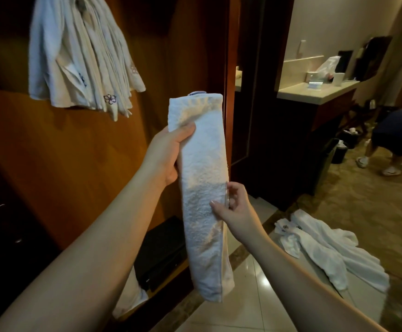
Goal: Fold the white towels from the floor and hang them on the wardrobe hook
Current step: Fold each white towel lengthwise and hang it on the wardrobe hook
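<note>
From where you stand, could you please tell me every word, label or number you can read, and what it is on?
No text can be read.
Hanging towels: purple embroidered flowers, no legible words.
Folded towel: a small tag at its top edge, too blurred to read.
Towels on the floor: dark marks, too small to read.

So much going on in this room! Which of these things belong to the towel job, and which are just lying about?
Part of the job:
- folded white towel, gripped by the left hand, pinched by the right hand
- hung towels in the wardrobe
- towels on the floor

Just lying about:
- vanity counter with its plastic bag
- black bin
- another person, bending over
</note>
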Tool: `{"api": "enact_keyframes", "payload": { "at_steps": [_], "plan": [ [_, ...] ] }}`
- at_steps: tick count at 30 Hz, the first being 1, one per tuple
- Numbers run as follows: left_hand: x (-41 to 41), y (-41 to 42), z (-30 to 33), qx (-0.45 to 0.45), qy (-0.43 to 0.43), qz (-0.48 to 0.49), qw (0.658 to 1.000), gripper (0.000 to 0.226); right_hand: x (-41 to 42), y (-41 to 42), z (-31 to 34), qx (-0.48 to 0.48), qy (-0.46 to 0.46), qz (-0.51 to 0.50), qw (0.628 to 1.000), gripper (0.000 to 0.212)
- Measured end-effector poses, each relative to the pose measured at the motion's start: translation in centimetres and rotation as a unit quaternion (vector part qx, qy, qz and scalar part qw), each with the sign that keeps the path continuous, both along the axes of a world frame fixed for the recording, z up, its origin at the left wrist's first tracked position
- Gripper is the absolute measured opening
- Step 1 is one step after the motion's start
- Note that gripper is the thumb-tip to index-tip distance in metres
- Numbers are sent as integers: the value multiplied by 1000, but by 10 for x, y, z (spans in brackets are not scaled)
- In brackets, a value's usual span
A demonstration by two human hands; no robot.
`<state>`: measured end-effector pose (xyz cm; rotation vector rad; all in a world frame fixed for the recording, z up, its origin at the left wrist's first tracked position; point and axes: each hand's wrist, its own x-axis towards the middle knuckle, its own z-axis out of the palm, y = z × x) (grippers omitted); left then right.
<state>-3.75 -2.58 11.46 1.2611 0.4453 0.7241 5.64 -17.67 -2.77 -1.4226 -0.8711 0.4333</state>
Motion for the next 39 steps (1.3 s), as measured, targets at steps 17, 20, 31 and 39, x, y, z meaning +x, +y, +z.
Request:
{"api": "enact_keyframes", "payload": {
  "at_steps": [17,20,31,39],
  "plan": [
    [-8,12,14,99,16,3,995,32,10,-15,21,-68,-119,-56,989,17],
    [-7,12,13,59,-6,-1,998,34,13,-16,22,-64,-122,-59,989,12],
    [0,9,23,-18,-44,-85,995,30,18,-20,25,-75,-69,50,994,95],
    [7,15,21,-50,-64,-130,988,38,30,-16,33,-222,-35,165,960,62]
  ]
}}
